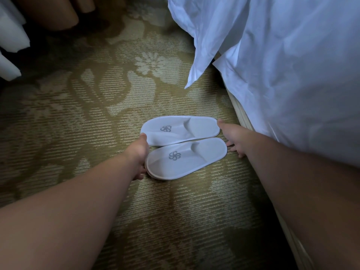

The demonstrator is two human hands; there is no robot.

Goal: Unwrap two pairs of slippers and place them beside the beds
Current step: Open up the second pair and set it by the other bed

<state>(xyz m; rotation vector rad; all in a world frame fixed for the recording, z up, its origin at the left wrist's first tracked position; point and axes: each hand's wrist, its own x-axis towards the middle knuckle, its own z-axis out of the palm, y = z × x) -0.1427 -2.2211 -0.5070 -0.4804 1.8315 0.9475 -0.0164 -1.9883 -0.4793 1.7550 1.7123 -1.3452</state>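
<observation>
2 slippers lie side by side on the carpet [87, 117] just beside the bed [292, 75], the far slipper [180, 130] touching the near slipper [186, 158]. Their long axes run left to right, heels toward the bed. The left hand [139, 152] meets the toes, but I cannot tell whether its fingers curl underneath. The right hand [236, 138], fingers spread, touches the heels and grips nothing. The hands bracket the pair equally.

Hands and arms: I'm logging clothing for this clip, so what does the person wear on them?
Nothing that shows: no sleeves, watch or bracelet up to the frame edge. The left hand and right hand are ungloved, and no ring is visible.
</observation>
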